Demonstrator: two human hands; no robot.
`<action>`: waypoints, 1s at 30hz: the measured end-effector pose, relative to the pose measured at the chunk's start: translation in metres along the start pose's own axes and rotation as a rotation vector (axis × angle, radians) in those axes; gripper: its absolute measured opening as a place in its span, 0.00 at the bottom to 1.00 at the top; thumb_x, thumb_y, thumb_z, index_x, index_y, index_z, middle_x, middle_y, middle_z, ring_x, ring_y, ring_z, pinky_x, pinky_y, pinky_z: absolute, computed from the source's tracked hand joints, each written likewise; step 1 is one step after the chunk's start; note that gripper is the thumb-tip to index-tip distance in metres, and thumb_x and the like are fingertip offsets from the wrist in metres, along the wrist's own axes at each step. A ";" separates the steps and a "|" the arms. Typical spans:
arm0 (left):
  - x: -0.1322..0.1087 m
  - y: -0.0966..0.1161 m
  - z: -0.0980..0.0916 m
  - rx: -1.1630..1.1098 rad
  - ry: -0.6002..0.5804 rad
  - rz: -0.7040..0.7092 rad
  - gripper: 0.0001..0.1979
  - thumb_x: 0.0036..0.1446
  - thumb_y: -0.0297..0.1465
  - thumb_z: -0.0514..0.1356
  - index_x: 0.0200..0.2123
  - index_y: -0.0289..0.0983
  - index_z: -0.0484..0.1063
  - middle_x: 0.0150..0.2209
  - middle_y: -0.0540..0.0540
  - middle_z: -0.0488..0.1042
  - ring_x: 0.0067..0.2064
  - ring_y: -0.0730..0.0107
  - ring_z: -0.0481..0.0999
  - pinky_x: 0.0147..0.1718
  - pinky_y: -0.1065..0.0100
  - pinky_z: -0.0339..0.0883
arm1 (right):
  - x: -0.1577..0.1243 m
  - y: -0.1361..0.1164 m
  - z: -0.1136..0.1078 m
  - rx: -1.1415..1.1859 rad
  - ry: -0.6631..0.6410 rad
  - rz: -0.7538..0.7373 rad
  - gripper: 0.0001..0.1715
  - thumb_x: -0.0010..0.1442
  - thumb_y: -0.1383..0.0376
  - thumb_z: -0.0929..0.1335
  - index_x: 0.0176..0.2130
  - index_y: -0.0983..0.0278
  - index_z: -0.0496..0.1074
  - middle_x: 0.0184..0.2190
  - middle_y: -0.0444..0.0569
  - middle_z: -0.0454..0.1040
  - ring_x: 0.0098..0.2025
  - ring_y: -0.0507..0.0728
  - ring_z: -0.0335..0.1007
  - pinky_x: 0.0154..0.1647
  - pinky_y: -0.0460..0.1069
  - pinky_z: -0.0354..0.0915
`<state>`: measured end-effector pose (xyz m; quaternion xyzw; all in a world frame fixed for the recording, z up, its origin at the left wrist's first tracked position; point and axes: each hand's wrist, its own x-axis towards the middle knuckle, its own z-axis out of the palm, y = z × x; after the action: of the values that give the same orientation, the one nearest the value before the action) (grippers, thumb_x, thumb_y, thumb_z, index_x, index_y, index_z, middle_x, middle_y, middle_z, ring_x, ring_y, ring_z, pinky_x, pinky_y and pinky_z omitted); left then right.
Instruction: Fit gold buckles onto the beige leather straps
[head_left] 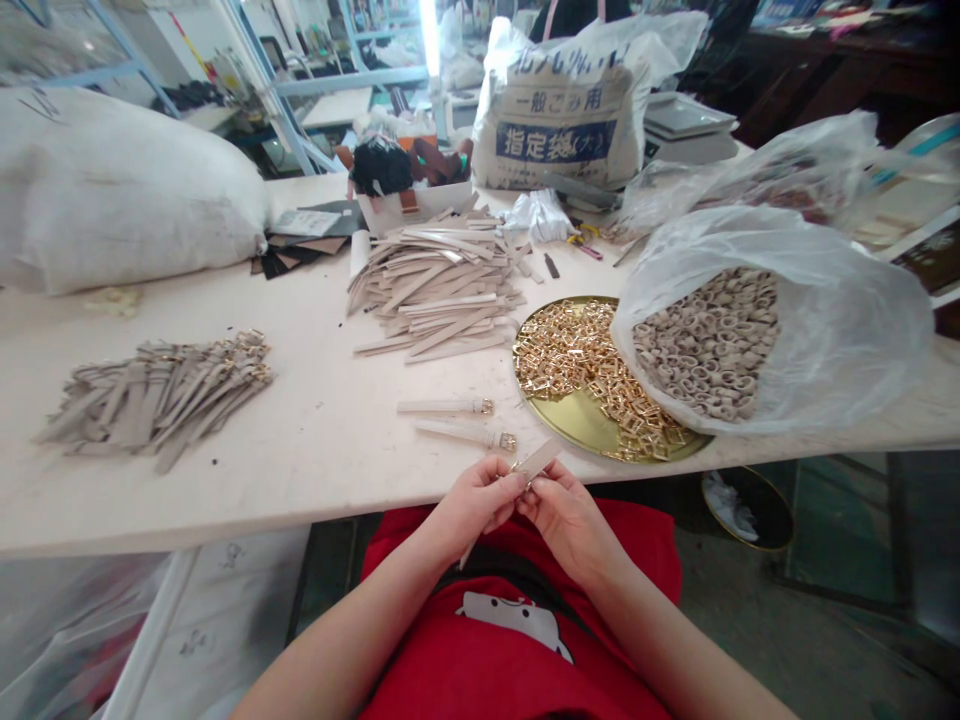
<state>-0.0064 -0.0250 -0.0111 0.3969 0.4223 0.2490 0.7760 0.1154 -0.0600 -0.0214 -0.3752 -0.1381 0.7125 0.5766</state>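
Observation:
My left hand point(480, 497) and my right hand point(564, 513) meet at the table's front edge, both pinched on one beige strap point(537, 460) with a small gold buckle at the fingertips. The strap's lower end hangs down behind my left hand. Two finished straps with buckles point(466, 433) lie on the table just ahead of my hands. To the right, a round gold tray point(581, 420) holds several gold buckles point(577, 350).
A pile of plain beige straps point(439, 285) lies mid-table. A heap of buckled straps point(161, 395) is at the left. A clear bag of beige loops point(712, 340) overlaps the tray. White sacks point(112, 190) and a printed bag point(559, 110) stand behind.

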 end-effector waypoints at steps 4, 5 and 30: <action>-0.001 0.001 0.004 -0.075 0.035 0.032 0.16 0.47 0.40 0.60 0.25 0.35 0.58 0.19 0.55 0.66 0.14 0.88 0.52 0.12 0.79 0.41 | -0.002 0.002 0.003 0.022 0.010 -0.037 0.05 0.48 0.70 0.69 0.29 0.63 0.70 0.24 0.39 0.66 0.23 0.46 0.58 0.28 0.42 0.60; -0.002 0.001 0.006 -0.091 0.040 0.042 0.16 0.48 0.39 0.60 0.24 0.35 0.59 0.20 0.54 0.67 0.15 0.88 0.53 0.12 0.79 0.41 | -0.002 0.002 0.004 0.024 0.018 -0.049 0.05 0.48 0.70 0.69 0.29 0.62 0.70 0.24 0.39 0.66 0.24 0.46 0.58 0.28 0.42 0.60; -0.004 -0.004 0.005 0.853 0.333 0.216 0.10 0.53 0.36 0.51 0.26 0.37 0.63 0.20 0.55 0.61 0.23 0.77 0.59 0.25 0.73 0.51 | 0.010 -0.012 -0.018 -0.993 0.022 -0.385 0.05 0.53 0.63 0.65 0.29 0.63 0.64 0.24 0.43 0.66 0.28 0.52 0.62 0.31 0.47 0.59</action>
<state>-0.0038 -0.0318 -0.0112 0.6767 0.5620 0.1930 0.4348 0.1357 -0.0518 -0.0297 -0.5784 -0.5190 0.4387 0.4513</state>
